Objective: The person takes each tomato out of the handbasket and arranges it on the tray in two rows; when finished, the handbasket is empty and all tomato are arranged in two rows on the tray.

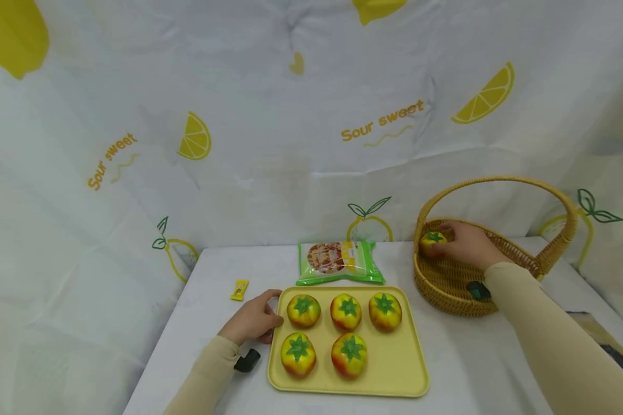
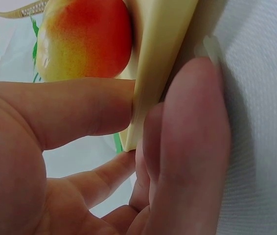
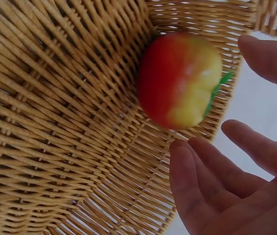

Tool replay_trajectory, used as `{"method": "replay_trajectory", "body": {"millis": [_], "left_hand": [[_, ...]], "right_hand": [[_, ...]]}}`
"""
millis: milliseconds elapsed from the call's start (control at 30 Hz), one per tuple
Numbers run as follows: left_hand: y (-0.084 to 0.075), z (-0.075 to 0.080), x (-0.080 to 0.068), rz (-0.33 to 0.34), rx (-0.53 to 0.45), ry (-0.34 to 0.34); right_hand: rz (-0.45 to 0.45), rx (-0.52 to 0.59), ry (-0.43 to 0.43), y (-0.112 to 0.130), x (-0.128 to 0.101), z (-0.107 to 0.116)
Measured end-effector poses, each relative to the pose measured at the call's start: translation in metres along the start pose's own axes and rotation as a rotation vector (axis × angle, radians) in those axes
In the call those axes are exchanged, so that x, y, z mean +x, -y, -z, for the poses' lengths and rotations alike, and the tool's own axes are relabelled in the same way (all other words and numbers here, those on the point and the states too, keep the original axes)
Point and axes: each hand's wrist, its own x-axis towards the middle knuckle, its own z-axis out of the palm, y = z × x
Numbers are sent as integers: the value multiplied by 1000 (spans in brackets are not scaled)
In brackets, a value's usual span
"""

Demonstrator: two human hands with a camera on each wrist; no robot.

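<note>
A yellow tray [image 1: 394, 369] on the white table carries several red-yellow fruits with green tops [image 1: 303, 310]. My left hand [image 1: 270, 311] pinches the tray's left rim. In the left wrist view the thumb lies on the rim [image 2: 163, 58] and the fingers [image 2: 197, 122] are on its outer side, with one fruit [image 2: 84, 39] just behind. My right hand [image 1: 449, 245] reaches into the wicker basket [image 1: 446, 282] at the right. One fruit [image 3: 180, 81] lies against the basket's wall [image 3: 55, 122]. The right hand [image 3: 226, 93] is spread around it, fingers apart from it.
A green snack bag [image 1: 340, 262] lies behind the tray. A small yellow packet [image 1: 240, 289] sits to the left near the table's edge. The basket has a tall arched handle [image 1: 498, 181]. A lemon-print cloth hangs behind and beside the table.
</note>
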Motion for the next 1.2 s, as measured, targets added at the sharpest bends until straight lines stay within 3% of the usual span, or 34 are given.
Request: {"method": "replay_trajectory", "body": {"millis": [400, 733, 1000, 1200], "left_hand": [[-1, -2, 1, -12, 13, 0], [-2, 0, -3, -9, 17, -3], [-2, -1, -2, -7, 17, -9], [-1, -1, -1, -11, 14, -9]], "right_hand": [[-40, 15, 44, -18, 16, -9], [-33, 41, 62, -18, 20, -8], [-4, 21, 38, -3, 8, 0], [59, -13, 3, 12, -20, 9]]}}
